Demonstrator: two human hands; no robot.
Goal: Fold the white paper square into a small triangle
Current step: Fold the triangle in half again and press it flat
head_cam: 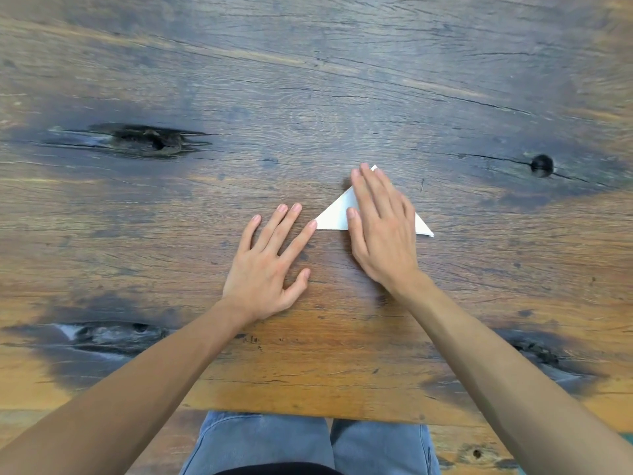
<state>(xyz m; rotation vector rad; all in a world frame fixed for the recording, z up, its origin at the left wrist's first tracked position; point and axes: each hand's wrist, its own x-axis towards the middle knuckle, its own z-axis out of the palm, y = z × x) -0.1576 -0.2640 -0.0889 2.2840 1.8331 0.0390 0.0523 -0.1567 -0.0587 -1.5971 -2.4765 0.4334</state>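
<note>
Paper: folded triangle, flat on tabletop.
Right hand: fingers spread, pressing paper.
Left hand: splayed, fingertip at corner.
Advice: crease firmly outward.

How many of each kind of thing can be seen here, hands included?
Bare hands: 2, the left hand flat on the wood, the right hand pressing on the paper
White folded paper triangle: 1
Weathered brown wooden table: 1
Blue denim trouser legs: 2
Total: 6
</note>
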